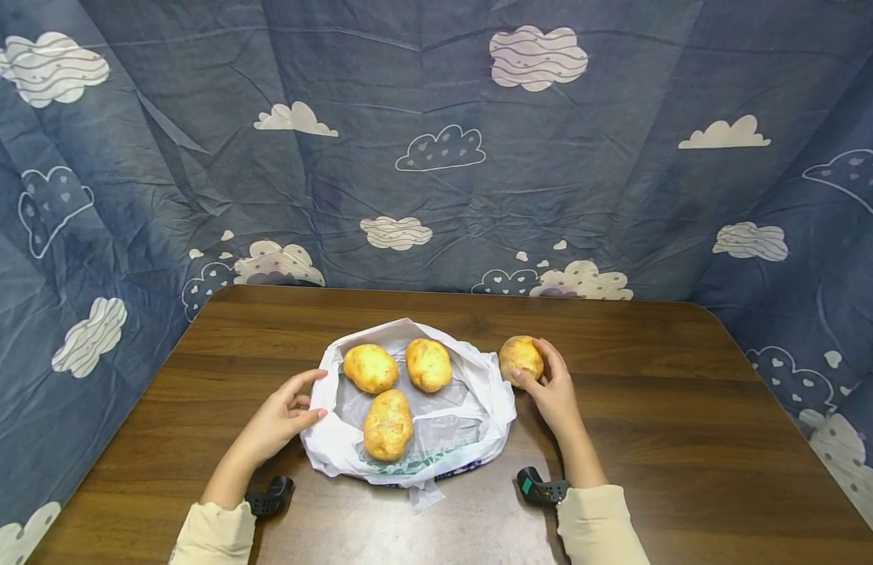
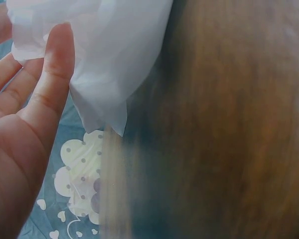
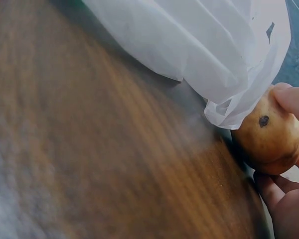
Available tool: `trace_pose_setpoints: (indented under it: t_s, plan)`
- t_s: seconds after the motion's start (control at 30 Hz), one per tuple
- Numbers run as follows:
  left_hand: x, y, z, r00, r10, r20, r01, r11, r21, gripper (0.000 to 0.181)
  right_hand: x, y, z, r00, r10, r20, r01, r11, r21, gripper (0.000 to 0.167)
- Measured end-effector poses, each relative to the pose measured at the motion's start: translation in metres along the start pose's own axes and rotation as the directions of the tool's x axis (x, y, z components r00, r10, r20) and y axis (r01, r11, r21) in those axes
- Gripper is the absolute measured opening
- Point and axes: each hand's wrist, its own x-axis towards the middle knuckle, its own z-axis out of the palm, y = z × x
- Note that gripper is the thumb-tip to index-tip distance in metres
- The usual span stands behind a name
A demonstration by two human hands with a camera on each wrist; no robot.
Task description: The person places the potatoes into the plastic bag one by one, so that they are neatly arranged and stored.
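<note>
A white plastic bag (image 1: 323, 451) lies mouth-up on the wooden table. Inside it are three potatoes: one at the back left (image 1: 369, 368), one at the back right (image 1: 429, 365) and one at the front (image 1: 388, 425). At the bag's left side, my left hand (image 1: 284, 412) holds the rim between thumb and index finger, the other fingers loosely bent; the thumb (image 2: 57, 64) lies against the plastic in the left wrist view. My right hand (image 1: 552, 384) grips another potato (image 1: 518, 357) just outside the bag's right edge. That potato (image 3: 269, 134) shows a dark spot in the right wrist view.
The brown wooden table (image 1: 690, 439) extends to both sides of the bag. A blue curtain with clouds (image 1: 436, 196) hangs behind it. Black wrist devices sit by the left wrist (image 1: 270, 496) and right wrist (image 1: 542, 488). A translucent flap (image 1: 425, 496) sticks out at the bag's front.
</note>
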Motion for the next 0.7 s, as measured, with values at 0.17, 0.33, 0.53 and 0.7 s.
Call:
trace_pose_setpoints:
  t_s: [0.17,0.33,0.53,0.7]
  plan:
    - [-0.0004,0.0016,0.0003,1.000,0.001,0.000,-0.001,1.000,0.002,0.053,0.0002,0.0004,-0.0002,1.000,-0.007,-0.009,0.007,1.000,-0.004,0.058]
    - [-0.0006,0.0018,0.0004,1.000,0.005,0.000,-0.005,1.000,0.004,0.053,0.0004,0.0021,-0.0004,1.000,-0.014,-0.028,0.014,1.000,0.005,0.057]
    - [-0.0008,0.0019,0.0007,1.000,0.017,0.000,-0.017,1.000,-0.001,0.052,0.0008,0.0028,-0.0012,0.998,-0.023,-0.050,0.024,0.999,0.025,0.057]
    - [-0.0008,0.0020,0.0008,1.000,0.015,0.000,-0.015,1.000,-0.006,0.052,0.0006,0.0009,-0.0010,0.997,-0.032,-0.068,0.034,0.999,0.036,0.057]
